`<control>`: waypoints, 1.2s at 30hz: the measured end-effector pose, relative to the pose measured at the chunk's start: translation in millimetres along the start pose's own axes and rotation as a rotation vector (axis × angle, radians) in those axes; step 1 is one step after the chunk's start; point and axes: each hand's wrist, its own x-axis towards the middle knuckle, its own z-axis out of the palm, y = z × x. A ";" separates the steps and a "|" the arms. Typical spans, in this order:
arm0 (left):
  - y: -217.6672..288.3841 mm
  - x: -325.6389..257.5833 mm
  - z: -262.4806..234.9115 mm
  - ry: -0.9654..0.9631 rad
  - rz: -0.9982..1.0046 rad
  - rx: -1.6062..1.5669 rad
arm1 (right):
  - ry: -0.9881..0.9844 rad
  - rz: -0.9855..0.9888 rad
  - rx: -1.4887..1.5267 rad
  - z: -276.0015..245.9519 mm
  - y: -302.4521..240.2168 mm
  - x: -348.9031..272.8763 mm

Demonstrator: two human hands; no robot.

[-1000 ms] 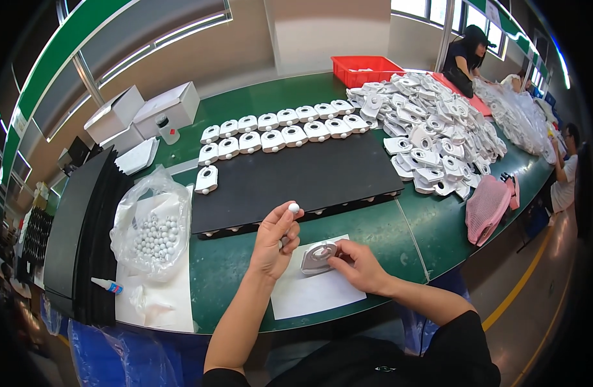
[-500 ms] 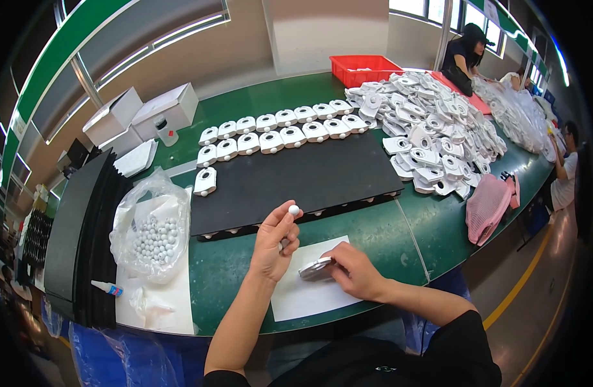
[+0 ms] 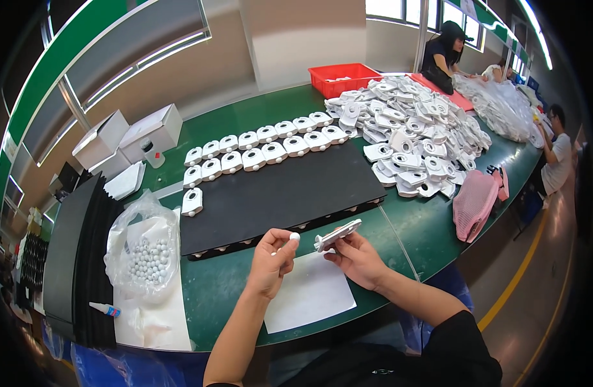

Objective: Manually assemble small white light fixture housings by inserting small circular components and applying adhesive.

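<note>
My left hand [image 3: 271,260] pinches a small white ball [image 3: 294,237] between thumb and fingertips, just left of a flat white plastic part [image 3: 337,235]. My right hand [image 3: 356,259] holds that part up off the table, tilted on edge, its near end close to the ball. Both hands hover above a white paper sheet [image 3: 309,293] on the green table [image 3: 412,226]. Beyond them lies a black mat [image 3: 277,197] with two rows of white plastic parts [image 3: 264,145] at its far edge.
A clear bag of white balls [image 3: 143,253] sits at the left, a small glue tube [image 3: 105,310] near it. A big heap of white parts [image 3: 419,135], a red bin [image 3: 343,77], a pink mesh bag [image 3: 475,202] and white boxes [image 3: 132,133] surround. Other people work at the far right.
My right hand lifted the white part off the paper and tilted it up toward the ball. My left hand moved lower and nearer to the part.
</note>
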 end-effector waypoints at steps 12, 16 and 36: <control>-4.3 -0.4 2.7 -0.046 -0.129 0.160 | 0.006 -0.047 0.012 -4.8 3.7 0.3; -4.4 -0.4 -1.6 -0.074 -0.144 0.204 | 0.000 -0.058 -0.009 -2.2 4.8 1.6; -23.2 -5.4 6.2 0.079 0.735 0.564 | -0.246 -0.140 -0.228 18.4 -10.3 13.5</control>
